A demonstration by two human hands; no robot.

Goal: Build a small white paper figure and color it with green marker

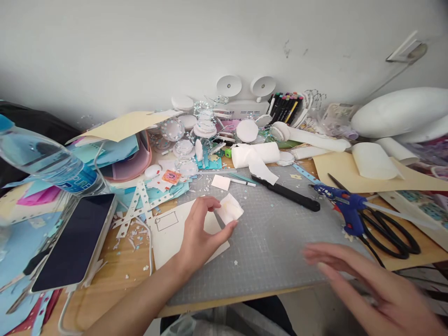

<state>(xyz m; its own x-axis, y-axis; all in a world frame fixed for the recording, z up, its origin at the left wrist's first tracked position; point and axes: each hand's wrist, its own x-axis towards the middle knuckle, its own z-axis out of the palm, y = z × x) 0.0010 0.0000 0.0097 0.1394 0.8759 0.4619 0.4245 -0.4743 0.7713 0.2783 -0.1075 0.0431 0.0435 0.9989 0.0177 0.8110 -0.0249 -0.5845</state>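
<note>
My left hand (200,238) pinches a small, crumpled white piece of paper (230,208) between thumb and fingertips, just above the grey cutting mat (273,242). Under that hand lies a cream card sheet (168,233) with a small pencilled rectangle on it. My right hand (367,284) hovers over the mat's front right corner, fingers stretched out and blurred by motion, holding nothing. A black craft knife (287,192) lies on the mat beyond both hands.
A blue glue gun (345,205) and black scissors (388,228) lie right of the mat. A phone (75,242) and a water bottle (45,161) sit at the left. Paper scraps, white discs, a tissue roll (255,154) and markers (285,105) crowd the back by the wall.
</note>
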